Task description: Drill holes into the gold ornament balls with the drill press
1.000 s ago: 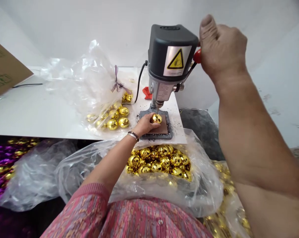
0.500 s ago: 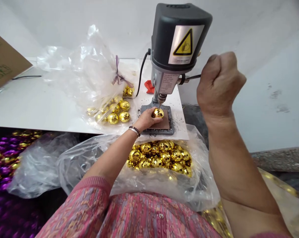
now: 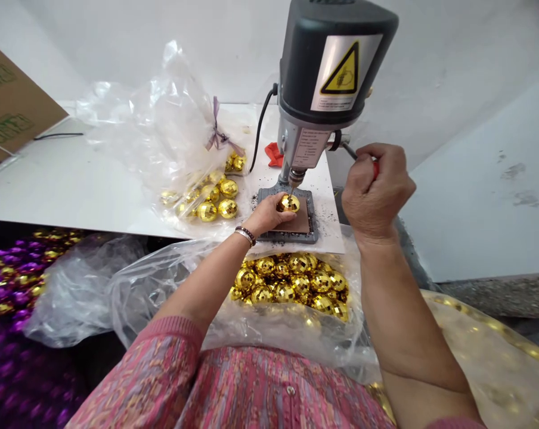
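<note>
A small bench drill press [image 3: 332, 77] with a dark grey head and a yellow warning label stands on the white table [image 3: 73, 190]. My left hand [image 3: 265, 215] holds a gold faceted ball [image 3: 289, 204] on the drill's base plate [image 3: 301, 225], right under the drill bit, which touches the ball's top. My right hand [image 3: 373, 192] is closed round the red-knobbed feed lever [image 3: 375, 169], pulled down to the right of the drill.
An open clear bag of gold balls [image 3: 291, 286] lies in my lap. Another clear bag with several gold balls [image 3: 207, 199] sits on the table to the left. Purple and gold balls [image 3: 10, 280] lie at far left, a cardboard box [image 3: 10, 107] at back left.
My right hand has swung the lever down from beside the drill head to below it. The bit has come down onto the gold ball. My left hand stays put.
</note>
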Tool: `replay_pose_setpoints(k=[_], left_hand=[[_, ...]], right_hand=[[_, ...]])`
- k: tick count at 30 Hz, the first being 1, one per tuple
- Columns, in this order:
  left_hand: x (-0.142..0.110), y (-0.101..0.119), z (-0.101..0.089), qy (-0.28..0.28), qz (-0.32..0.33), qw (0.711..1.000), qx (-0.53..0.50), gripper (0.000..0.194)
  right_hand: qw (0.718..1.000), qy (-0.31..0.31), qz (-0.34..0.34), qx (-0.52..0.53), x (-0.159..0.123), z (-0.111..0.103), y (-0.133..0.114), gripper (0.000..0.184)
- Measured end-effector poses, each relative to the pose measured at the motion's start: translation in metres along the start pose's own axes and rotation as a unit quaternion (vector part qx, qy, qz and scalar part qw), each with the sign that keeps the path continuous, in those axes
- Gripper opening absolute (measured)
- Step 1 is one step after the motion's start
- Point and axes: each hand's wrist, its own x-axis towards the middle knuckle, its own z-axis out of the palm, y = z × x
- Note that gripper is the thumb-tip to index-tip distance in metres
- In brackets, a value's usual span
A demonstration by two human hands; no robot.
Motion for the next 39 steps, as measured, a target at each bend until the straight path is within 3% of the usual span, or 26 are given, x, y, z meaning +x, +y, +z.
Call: replay_pose_setpoints(k=[14, 16, 19, 22, 24, 30, 32, 34, 36, 37, 39], left_hand=[[-0.001, -0.005, 0.0, 0.001, 0.026, 0.999, 0.041, 0.03], [-0.001, -0.003, 0.0, -0.004, 0.013, 0.999, 0.03, 0.032], [-0.002, -0.003, 0.001, -0.008, -0.012, 1.0, -0.004, 0.039], [-0.005, -0.004, 0.0, -0.008, -0.02, 0.999, -0.038, 0.048], [-0.012, -0.002, -0.004, -0.011, -0.015, 0.999, -0.047, 0.051], [-0.049, 0.01, -0.036, -0.166, 0.008, 0.986, -0.004, 0.076], [-0.054, 0.007, -0.052, -0.109, -0.002, 0.994, 0.031, 0.06], [-0.053, -0.003, -0.069, 0.027, -0.038, 0.995, 0.093, 0.035], [-0.048, -0.017, -0.084, 0.144, -0.089, 0.97, 0.177, 0.029], [-0.046, -0.025, -0.089, 0.167, -0.113, 0.955, 0.218, 0.029], [-0.044, -0.037, -0.096, 0.152, -0.15, 0.936, 0.279, 0.026]], right_hand=[[0.992, 0.113, -0.052, 0.026, -0.031, 0.027, 0.014, 0.041], [0.991, 0.121, -0.039, 0.037, -0.02, 0.022, 0.007, 0.042], [0.994, 0.096, 0.0, 0.046, 0.023, 0.007, -0.014, 0.042], [0.991, 0.01, 0.13, 0.005, 0.075, -0.003, -0.037, 0.039], [0.984, -0.021, 0.177, -0.019, 0.099, -0.003, -0.045, 0.038], [0.984, -0.024, 0.172, -0.025, 0.113, 0.008, -0.037, 0.043], [0.988, -0.011, 0.153, -0.018, 0.111, 0.01, -0.034, 0.045], [0.989, 0.002, 0.15, -0.011, 0.111, 0.01, -0.034, 0.045], [0.988, 0.007, 0.157, -0.003, 0.112, 0.01, -0.037, 0.04], [0.986, 0.01, 0.166, 0.0, 0.113, 0.009, -0.039, 0.039], [0.983, 0.01, 0.185, -0.001, 0.114, 0.008, -0.042, 0.039]])
